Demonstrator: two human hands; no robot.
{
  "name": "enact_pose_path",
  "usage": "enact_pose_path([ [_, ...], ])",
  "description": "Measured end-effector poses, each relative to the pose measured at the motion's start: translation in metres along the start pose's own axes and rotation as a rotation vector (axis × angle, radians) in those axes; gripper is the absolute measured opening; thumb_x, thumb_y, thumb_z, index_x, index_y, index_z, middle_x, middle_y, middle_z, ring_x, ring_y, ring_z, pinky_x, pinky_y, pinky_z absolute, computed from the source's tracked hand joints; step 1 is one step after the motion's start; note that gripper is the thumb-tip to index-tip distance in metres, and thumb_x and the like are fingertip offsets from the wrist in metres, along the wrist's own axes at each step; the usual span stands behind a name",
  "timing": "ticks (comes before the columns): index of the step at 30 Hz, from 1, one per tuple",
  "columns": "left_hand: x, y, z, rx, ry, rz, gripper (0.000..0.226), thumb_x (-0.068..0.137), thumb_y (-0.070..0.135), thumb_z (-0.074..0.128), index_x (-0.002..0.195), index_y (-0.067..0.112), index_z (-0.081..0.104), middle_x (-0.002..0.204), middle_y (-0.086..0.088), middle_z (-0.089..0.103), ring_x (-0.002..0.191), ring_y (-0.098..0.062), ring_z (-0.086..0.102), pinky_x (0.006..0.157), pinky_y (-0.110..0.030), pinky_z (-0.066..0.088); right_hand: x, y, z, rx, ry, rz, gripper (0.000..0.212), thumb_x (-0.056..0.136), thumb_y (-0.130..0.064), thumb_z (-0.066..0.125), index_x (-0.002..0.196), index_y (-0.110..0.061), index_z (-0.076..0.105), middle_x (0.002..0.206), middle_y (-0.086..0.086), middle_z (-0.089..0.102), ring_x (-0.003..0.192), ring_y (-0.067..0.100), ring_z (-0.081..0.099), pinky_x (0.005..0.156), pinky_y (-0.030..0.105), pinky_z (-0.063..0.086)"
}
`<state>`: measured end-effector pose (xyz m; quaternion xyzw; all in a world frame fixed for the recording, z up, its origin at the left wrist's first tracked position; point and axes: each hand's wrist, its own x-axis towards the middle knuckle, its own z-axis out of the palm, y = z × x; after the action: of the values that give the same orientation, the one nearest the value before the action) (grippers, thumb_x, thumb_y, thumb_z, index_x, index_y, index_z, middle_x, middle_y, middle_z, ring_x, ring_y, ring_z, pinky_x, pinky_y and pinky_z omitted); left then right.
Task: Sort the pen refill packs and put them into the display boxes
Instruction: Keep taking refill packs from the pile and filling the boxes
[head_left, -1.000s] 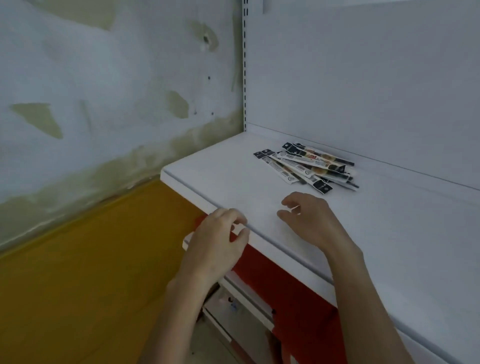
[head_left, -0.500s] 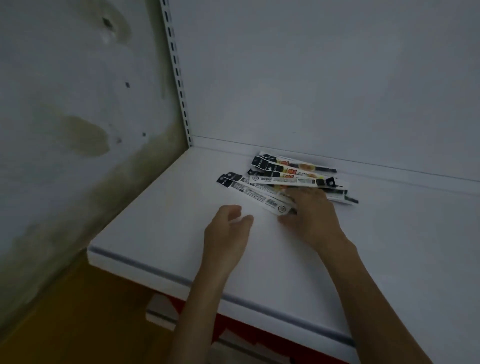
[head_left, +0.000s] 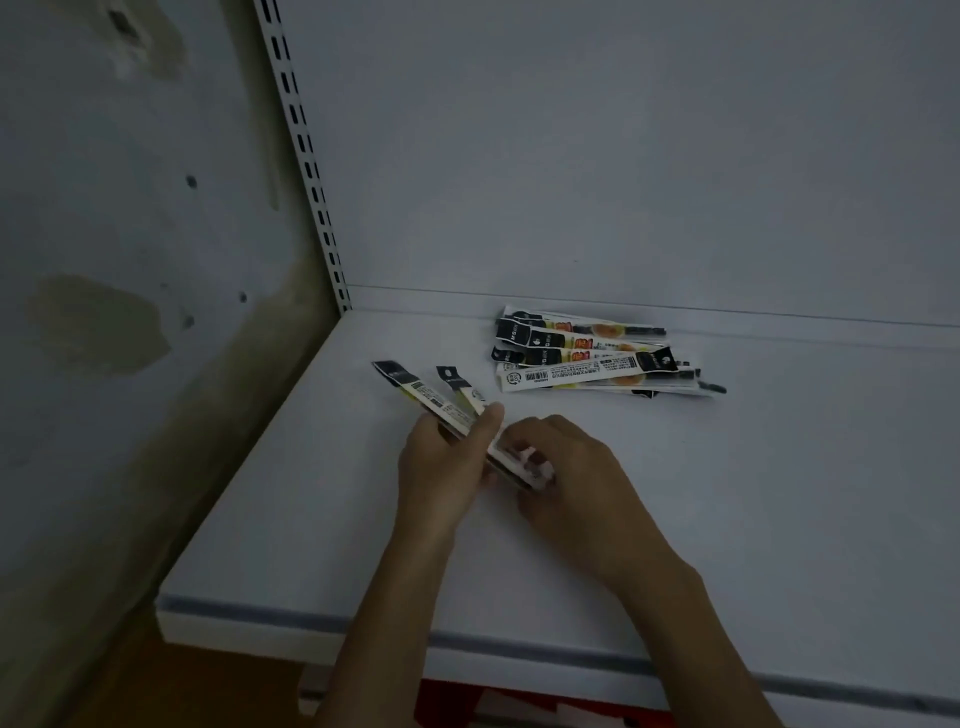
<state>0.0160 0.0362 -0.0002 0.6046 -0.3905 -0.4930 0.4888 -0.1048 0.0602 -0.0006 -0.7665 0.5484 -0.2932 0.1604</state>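
Observation:
Two long pen refill packs (head_left: 415, 391) with black tops stick out up and to the left from between my hands. My left hand (head_left: 447, 462) grips them around the middle, thumb on top. At their lower end my right hand (head_left: 571, 478) pinches the same packs. A loose pile of several more refill packs (head_left: 592, 358) lies on the white shelf (head_left: 753, 493) behind my hands, near the back panel. No display box is in view.
The shelf's back panel (head_left: 623, 156) rises right behind the pile. A slotted upright (head_left: 306, 156) stands at the shelf's back left corner, beside a stained wall (head_left: 104, 260). The shelf's front edge (head_left: 260, 618) runs below my forearms.
Both hands went from the shelf's front edge to the pile. They have taken two packs off its left side and pulled them toward me, clear of the pile.

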Motion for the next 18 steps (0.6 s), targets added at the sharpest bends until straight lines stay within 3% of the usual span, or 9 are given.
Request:
enact_pose_path([
  [2, 0.003, -0.001, -0.004, 0.05, 0.033, 0.051, 0.02, 0.077, 0.03, 0.071, 0.091, 0.017, 0.065, 0.09, -0.006, 0.071, 0.082, -0.022, 0.068, 0.079, -0.042, 0.056, -0.001, -0.002, 0.005, 0.036, -0.008, -0.08, 0.043, 0.07, -0.009, 0.065, 0.11, -0.022, 0.059, 0.099, 0.001, 0.056, 0.087, 0.012, 0.05, 0.069, 0.013, 0.039],
  [4, 0.006, 0.001, -0.006, 0.041, 0.046, 0.081, 0.005, 0.083, 0.016, 0.065, 0.083, 0.022, 0.063, 0.086, -0.004, 0.07, 0.079, -0.019, 0.067, 0.076, -0.037, 0.055, -0.003, -0.002, 0.005, 0.066, -0.032, -0.077, 0.052, 0.072, -0.01, 0.066, 0.12, -0.027, 0.053, 0.105, -0.005, 0.05, 0.093, 0.008, 0.046, 0.075, 0.005, 0.034],
  [7, 0.013, 0.004, -0.012, 0.002, 0.065, 0.111, 0.019, 0.088, 0.012, 0.057, 0.074, 0.026, 0.059, 0.08, -0.001, 0.068, 0.075, -0.015, 0.064, 0.07, -0.029, 0.05, -0.007, -0.002, -0.007, 0.099, -0.069, 0.051, 0.065, 0.078, -0.005, 0.063, 0.131, -0.035, 0.04, 0.105, -0.013, 0.043, 0.09, 0.001, 0.044, 0.071, -0.002, 0.033],
  [10, 0.018, 0.008, -0.015, -0.024, 0.073, 0.175, 0.009, 0.093, 0.018, 0.051, 0.088, 0.02, 0.059, 0.073, 0.006, 0.065, 0.07, -0.01, 0.06, 0.069, -0.027, 0.048, -0.005, 0.002, -0.02, 0.092, -0.064, 0.181, 0.053, 0.087, -0.011, 0.057, 0.13, -0.038, 0.042, 0.097, -0.012, 0.048, 0.078, 0.0, 0.049, 0.062, -0.001, 0.038],
  [13, 0.018, 0.009, -0.019, -0.031, 0.038, 0.188, 0.012, 0.095, 0.021, 0.048, 0.105, 0.016, 0.054, 0.07, 0.001, 0.059, 0.066, -0.011, 0.057, 0.069, -0.031, 0.051, 0.002, 0.004, -0.024, 0.11, -0.048, 0.29, 0.035, 0.088, -0.021, 0.06, 0.116, -0.039, 0.05, 0.082, -0.013, 0.054, 0.067, -0.003, 0.052, 0.055, -0.001, 0.039],
  [15, 0.017, 0.01, -0.024, -0.06, -0.004, 0.166, 0.012, 0.096, 0.018, 0.046, 0.107, 0.017, 0.052, 0.071, -0.002, 0.054, 0.061, -0.013, 0.057, 0.06, -0.029, 0.054, 0.006, 0.002, -0.024, 0.177, -0.002, 0.326, 0.031, 0.087, -0.026, 0.061, 0.114, -0.04, 0.05, 0.081, -0.011, 0.056, 0.068, -0.001, 0.054, 0.052, 0.001, 0.041],
  [18, 0.014, 0.011, -0.031, 0.011, -0.041, 0.202, 0.013, 0.095, 0.015, 0.046, 0.102, 0.023, 0.053, 0.072, 0.0, 0.053, 0.052, -0.009, 0.051, 0.047, -0.019, 0.047, 0.009, 0.003, -0.02, 0.259, 0.09, 0.328, 0.025, 0.09, -0.029, 0.057, 0.11, -0.042, 0.052, 0.089, -0.008, 0.06, 0.073, 0.004, 0.059, 0.05, 0.007, 0.045],
])
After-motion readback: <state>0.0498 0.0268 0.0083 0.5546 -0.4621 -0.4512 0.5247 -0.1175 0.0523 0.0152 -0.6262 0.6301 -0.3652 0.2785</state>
